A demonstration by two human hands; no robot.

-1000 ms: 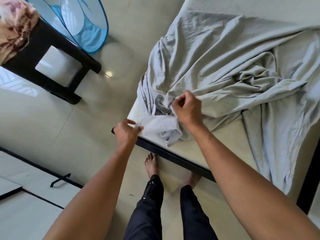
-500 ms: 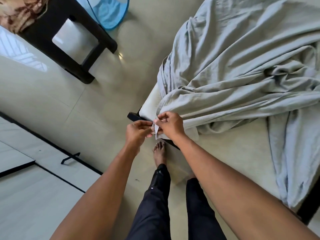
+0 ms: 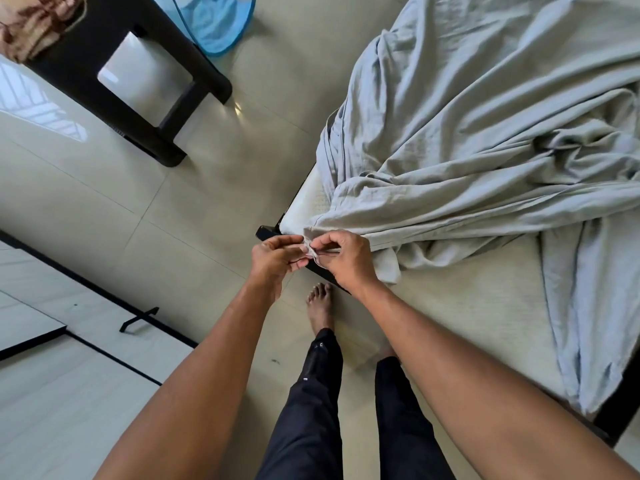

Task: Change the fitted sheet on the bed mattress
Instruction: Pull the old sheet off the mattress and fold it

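Both hands meet at the bed's near corner: the left hand (image 3: 277,256) and right hand (image 3: 343,259) pinch a bunched edge of the pale grey sheet (image 3: 485,161) between fingertips, forearms stretched forward. At 6 o'clock stand bare feet in dark trousers (image 3: 311,410). The sheet lies crumpled (mostly loose) over the mattress (image 3: 460,306) toward 2 o'clock. A black stool (image 3: 114,84) sits at 10 o'clock, a blue mesh basket (image 3: 214,19) at 11.
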